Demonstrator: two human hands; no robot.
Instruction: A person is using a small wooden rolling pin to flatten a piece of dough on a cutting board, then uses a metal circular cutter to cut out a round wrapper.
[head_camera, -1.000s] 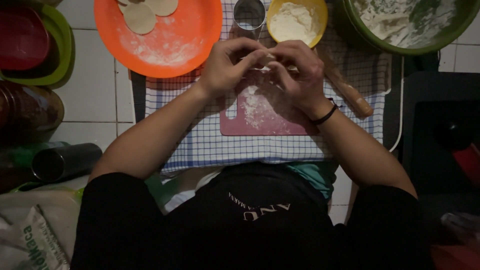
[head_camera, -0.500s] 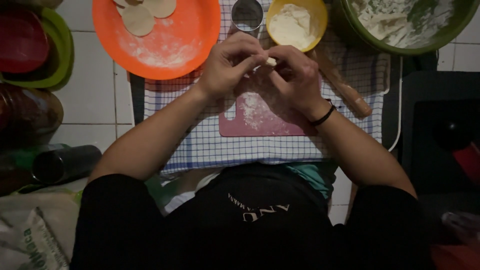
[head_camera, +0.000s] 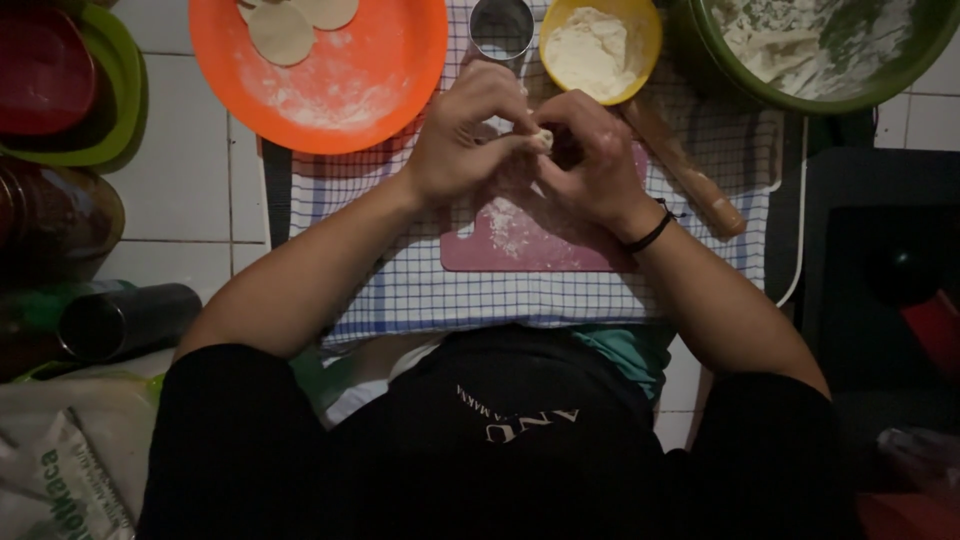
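2 hands meet above the pink cutting board (head_camera: 530, 240): the left hand (head_camera: 462, 135) and the right hand (head_camera: 592, 160) both have their fingers pinched shut on a small dough piece (head_camera: 544, 138) between them. Beyond the board stand an orange plate (head_camera: 330, 90) with 2 dough rounds (head_camera: 282, 32), a metal cup (head_camera: 500, 27) and a yellow bowl (head_camera: 640, 50). A rolling pin (head_camera: 690, 175) lies right of the board.

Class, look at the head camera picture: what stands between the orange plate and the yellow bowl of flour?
A small round metal cup stands between the orange plate and the yellow bowl in the head view.
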